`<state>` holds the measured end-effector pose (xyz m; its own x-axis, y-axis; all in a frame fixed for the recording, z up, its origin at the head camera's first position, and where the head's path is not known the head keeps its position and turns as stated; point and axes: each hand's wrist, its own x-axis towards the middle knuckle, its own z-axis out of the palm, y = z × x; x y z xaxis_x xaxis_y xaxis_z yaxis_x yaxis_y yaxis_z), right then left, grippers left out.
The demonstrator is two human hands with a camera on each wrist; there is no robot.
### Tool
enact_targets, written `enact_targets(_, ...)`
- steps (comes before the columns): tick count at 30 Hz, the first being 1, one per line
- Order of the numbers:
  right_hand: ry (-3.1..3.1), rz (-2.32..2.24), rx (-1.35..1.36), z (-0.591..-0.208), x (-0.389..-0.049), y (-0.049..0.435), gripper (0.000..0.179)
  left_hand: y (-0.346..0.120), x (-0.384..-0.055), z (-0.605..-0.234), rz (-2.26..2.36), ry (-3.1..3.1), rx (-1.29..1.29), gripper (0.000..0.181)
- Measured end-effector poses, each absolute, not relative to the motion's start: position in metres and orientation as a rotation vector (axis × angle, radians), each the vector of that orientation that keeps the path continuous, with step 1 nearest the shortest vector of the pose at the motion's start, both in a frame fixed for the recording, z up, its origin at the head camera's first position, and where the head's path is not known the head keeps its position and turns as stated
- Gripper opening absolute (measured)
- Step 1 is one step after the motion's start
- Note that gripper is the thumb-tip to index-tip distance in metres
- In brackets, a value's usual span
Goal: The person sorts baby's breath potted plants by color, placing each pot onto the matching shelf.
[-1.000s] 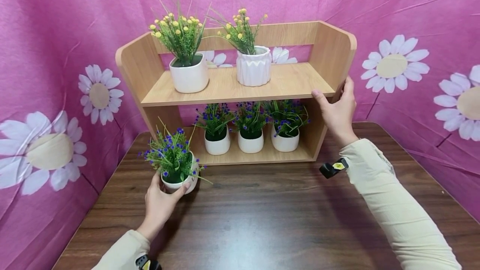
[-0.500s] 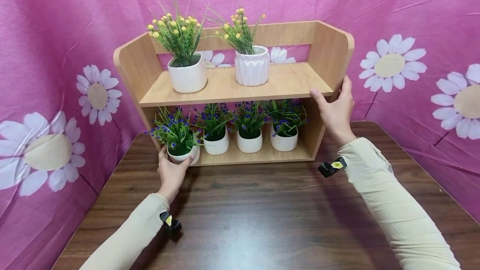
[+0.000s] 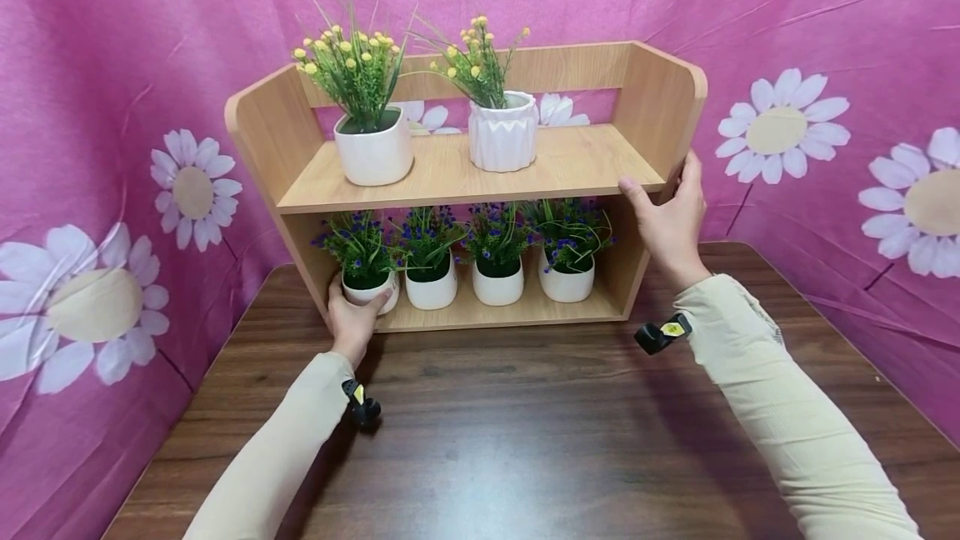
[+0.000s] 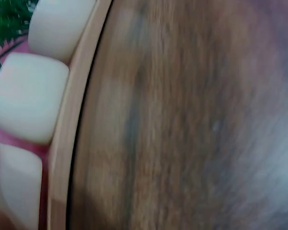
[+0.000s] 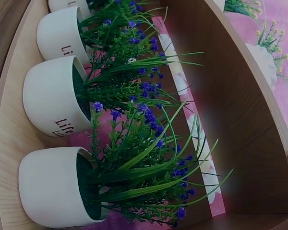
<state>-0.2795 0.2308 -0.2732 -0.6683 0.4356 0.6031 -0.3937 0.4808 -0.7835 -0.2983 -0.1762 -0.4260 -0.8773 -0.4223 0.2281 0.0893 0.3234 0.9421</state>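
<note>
My left hand [image 3: 351,322] grips a white potted plant with blue-purple flowers [image 3: 364,252] at the left end of the wooden shelf's lower level. Its thumb lies across the pot's front. In the left wrist view that pot [image 4: 19,177] shows at the lower left, beside a blurred bit of hand. Several matching potted plants [image 3: 498,273] stand to its right in a row; the right wrist view shows red lettering on some pots [image 5: 55,98]. My right hand [image 3: 671,227] holds the right side of the wooden shelf [image 3: 577,152], thumb on the upper board's front edge, fingers behind the side panel.
On the upper board stand a smooth white pot with yellow flowers [image 3: 375,148] and a ribbed white pot [image 3: 504,136], also with yellow flowers. The shelf rests on a dark wooden table [image 3: 480,415]. A pink cloth with daisies [image 3: 780,132] hangs behind and at both sides.
My left hand has carried the flower pot from in front of the shelf, away from me, onto the left end of the lower board. The right hand has kept its hold on the shelf.
</note>
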Motion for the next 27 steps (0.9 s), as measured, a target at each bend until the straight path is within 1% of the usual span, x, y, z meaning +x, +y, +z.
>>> enact_targets(10, -1.907, 1.290, -0.038, -0.273, -0.278, 0.229, 0.075, -0.176, -0.309, -0.432, -1.426, -2.230, 0.333, 0.092)
enact_targets(18, -1.895, 1.329, -0.028, -0.271, -0.278, 0.230, 0.078, -0.167, -0.314, -0.430, -1.380, -2.172, 0.391, 0.085)
enact_targets(27, -1.898, 1.316, -0.029, -0.272, -0.279, 0.229, 0.077, -0.166, -0.314, -0.428, -1.356, -2.162, 0.371, 0.086)
